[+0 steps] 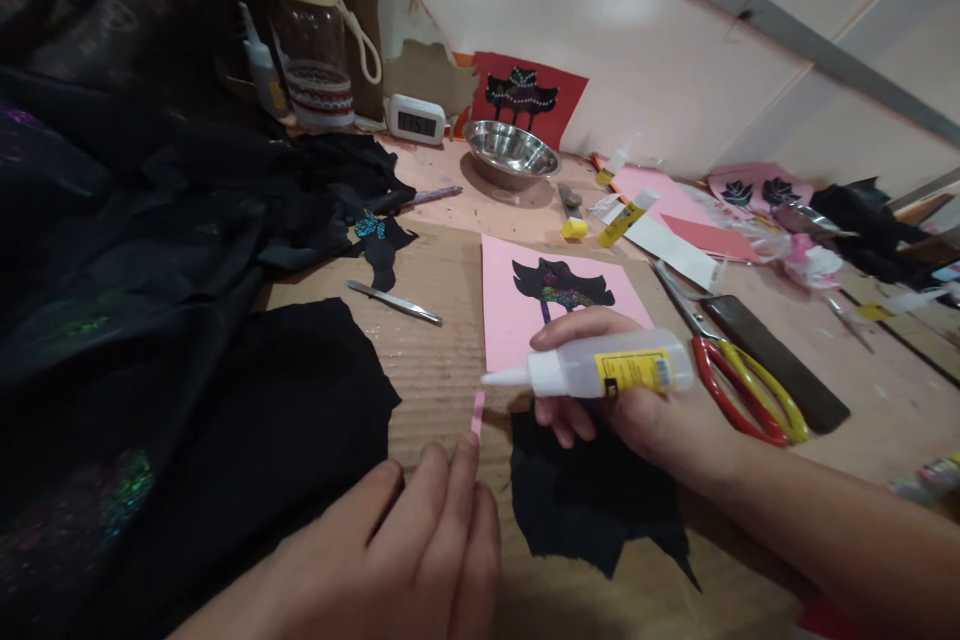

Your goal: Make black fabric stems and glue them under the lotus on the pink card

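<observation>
My right hand point(637, 420) is wrapped round a clear glue bottle point(615, 365) with a white cap and yellow label, its nozzle pointing left. Just below the nozzle tip lies a narrow pink paper strip point(478, 415). The fingertips of my left hand point(427, 540), pressed together, hold the strip's lower end against the cardboard point(442, 370). Behind the bottle is a pink card point(502, 300) bearing a black roof-shaped cutout point(562, 285) with glitter. Black fabric point(592, 490) lies beneath my right hand, and a larger black piece point(300, 420) is left of the strip.
Tweezers point(394, 302) lie on the cardboard. Red-and-yellow scissors point(739, 375) rest at the right beside a dark bar point(780, 360). At the back stand a metal bowl point(512, 150), a small clock point(416, 120), a capped bottle point(311, 30) and a red card point(566, 100).
</observation>
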### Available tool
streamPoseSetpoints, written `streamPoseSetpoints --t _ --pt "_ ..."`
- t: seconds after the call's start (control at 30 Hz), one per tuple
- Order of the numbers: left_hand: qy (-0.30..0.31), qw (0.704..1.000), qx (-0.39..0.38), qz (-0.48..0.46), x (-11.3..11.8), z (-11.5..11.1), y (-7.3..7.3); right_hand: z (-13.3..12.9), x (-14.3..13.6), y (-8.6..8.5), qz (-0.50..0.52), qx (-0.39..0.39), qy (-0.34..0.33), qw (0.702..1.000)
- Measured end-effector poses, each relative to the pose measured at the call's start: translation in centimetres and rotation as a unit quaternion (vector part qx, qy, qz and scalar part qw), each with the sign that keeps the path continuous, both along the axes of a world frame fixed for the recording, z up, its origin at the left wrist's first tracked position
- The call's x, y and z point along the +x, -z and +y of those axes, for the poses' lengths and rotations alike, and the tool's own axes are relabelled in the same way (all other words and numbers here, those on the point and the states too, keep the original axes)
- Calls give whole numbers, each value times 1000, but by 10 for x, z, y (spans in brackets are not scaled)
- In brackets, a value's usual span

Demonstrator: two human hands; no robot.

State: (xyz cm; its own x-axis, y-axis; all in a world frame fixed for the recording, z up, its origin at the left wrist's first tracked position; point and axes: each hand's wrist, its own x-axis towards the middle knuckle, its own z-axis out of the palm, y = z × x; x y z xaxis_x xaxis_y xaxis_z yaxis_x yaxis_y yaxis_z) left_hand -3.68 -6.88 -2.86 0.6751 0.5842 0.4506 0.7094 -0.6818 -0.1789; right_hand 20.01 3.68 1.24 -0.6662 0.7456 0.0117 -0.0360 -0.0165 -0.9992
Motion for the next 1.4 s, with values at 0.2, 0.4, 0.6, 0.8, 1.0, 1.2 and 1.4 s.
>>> streamPoseSetpoints --t 0.2,0.4,0.6,0.8,1.0,1.2,1.4 --pt "1 1000 -2 0 0 -1 0 -6 -4 -7 -53 69 74 993" --pt "0 1000 -6 -1 1 0 -1 -4 -4 -3 -58 39 43 997" --pt "17 1000 -4 10 -2 0 -1 1 -5 4 -15 19 46 999" --pt "-1 1000 2 8 0 0 0 -1 -11 3 -26 2 72 997" --pt "8 999 -5 32 -1 0 -3 2 -12 6 -11 -13 83 996" --pt "11 999 -1 35 -1 1 -4 3 -13 6 0 -36 73 997" --pt "-2 1000 -2 18 2 -2 2 4 -9 11 7 -16 57 998"
